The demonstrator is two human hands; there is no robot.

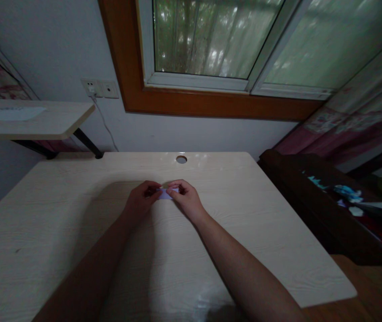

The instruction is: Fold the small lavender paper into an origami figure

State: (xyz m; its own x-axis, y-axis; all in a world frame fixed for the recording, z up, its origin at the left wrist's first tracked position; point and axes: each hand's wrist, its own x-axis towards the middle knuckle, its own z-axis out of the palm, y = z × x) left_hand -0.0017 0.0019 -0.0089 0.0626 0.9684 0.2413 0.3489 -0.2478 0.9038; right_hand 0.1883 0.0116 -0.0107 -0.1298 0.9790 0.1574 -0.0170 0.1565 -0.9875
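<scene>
Between my two hands is a small, pale purple piece that looks like paper (164,195), held just over the desk. My left hand (143,197) pinches its left end between thumb and fingers. On the other end, my right hand (187,197) closes with the thumb on top and the fingers behind. The piece's far side and most of its edges are hidden by my fingers. Underneath lies the pale wood-grain desk (244,237), with the shadow of my arms across its left half.
A round cable hole (181,159) is near the desk's back edge. At the left stands a raised shelf (60,118) with a white sheet (13,113) on it. A cable (105,123) hangs from the wall socket. Right of the desk, dark furniture (311,201) holds assorted items.
</scene>
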